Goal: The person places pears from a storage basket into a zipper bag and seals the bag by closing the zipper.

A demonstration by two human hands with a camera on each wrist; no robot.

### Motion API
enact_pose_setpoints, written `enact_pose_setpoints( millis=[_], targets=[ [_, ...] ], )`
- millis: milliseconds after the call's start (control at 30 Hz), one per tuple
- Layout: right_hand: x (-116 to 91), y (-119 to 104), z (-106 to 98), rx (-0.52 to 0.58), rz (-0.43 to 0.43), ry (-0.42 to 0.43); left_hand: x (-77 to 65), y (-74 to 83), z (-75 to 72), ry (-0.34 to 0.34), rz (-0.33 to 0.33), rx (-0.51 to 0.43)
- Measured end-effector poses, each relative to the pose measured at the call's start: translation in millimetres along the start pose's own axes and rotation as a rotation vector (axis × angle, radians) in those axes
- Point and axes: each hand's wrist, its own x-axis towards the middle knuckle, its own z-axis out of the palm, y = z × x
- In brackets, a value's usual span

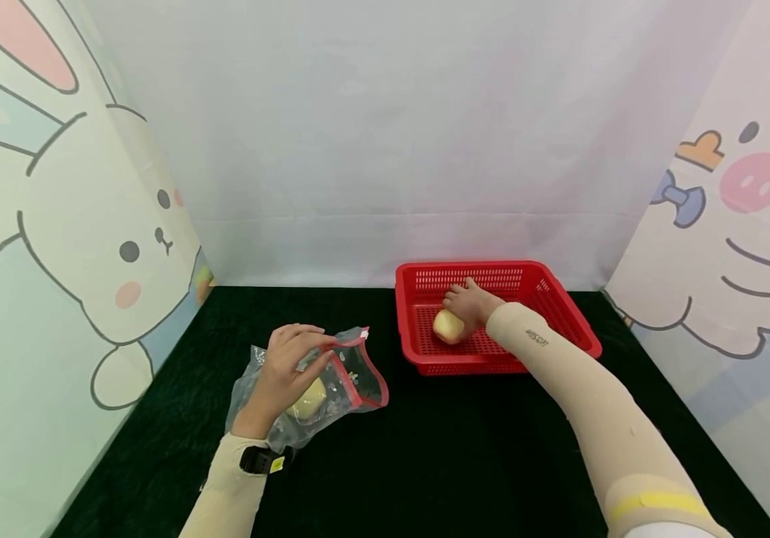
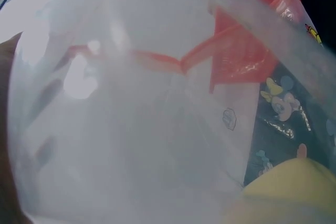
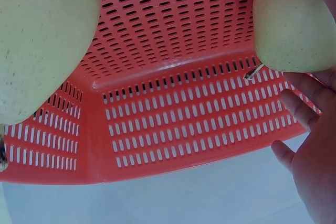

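Observation:
My left hand (image 1: 290, 362) pinches the upper edge of a clear zip bag (image 1: 337, 381) with a red zip strip, its mouth spread toward the right. A yellow pear (image 1: 308, 400) lies inside the bag and shows again as a pale yellow curve (image 2: 296, 187) in the left wrist view. Over at the red basket (image 1: 425, 359), my right hand (image 1: 470, 306) reaches in and holds a pear (image 1: 448, 326) between thumb and fingers. The right wrist view shows that pear (image 3: 294, 24) with its short stem, and a second pear (image 3: 42, 40) closer to the camera.
Dark green cloth (image 1: 425, 456) covers the table. A white curtain (image 1: 391, 149) hangs behind the basket. Printed panels with a rabbit (image 1: 102, 246) and a pig-nosed figure (image 1: 747, 261) stand at the left and right sides.

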Motion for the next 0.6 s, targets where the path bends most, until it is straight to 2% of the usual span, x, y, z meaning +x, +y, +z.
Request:
enact_pose_setpoints(
  millis=[167, 300, 600],
  targets=[
    [-0.3, -0.6, 0.7, -0.033, -0.015, 0.019, -0.2, 0.1, -0.4, -0.006, -0.007, 0.006],
    [-2.1, 3.3, -2.8, -0.048, 0.005, 0.032, 0.1, 0.3, -0.9, -0.009, -0.009, 0.01],
    [-6.4, 10.0, -8.2, 0.028, 0.031, 0.099, -0.3, -1.0, -1.2, -0.005, -0.008, 0.002]
  ],
)
